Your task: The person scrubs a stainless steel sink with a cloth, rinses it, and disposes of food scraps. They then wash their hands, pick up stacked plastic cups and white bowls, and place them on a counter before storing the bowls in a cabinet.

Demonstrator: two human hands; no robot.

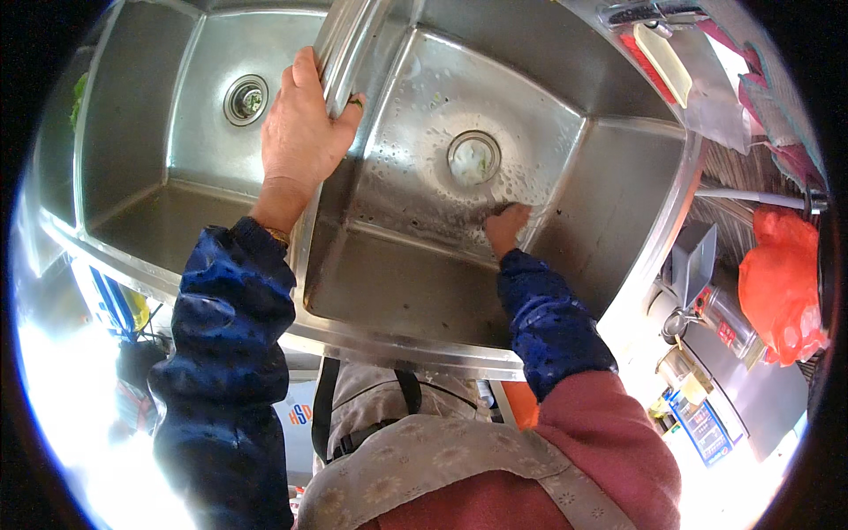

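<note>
A two-basin stainless-steel sink lies before me. My left hand straddles the metal divider between the basins, thumb on one side and fingers on the other. A small green scrap clings near its thumb tip. Down in the right basin, my right hand is low by the wet floor, below the drain. It looks blurred, and its fingers and anything under them are hard to make out. Whitish matter with green bits fills that drain. Green scraps also lie in the left basin's drain.
On the right are a red plastic bag, a clear jar, a small strainer, a grey container and a white hose. A red-bristled brush lies at the upper right. The sink's front rim runs before my apron.
</note>
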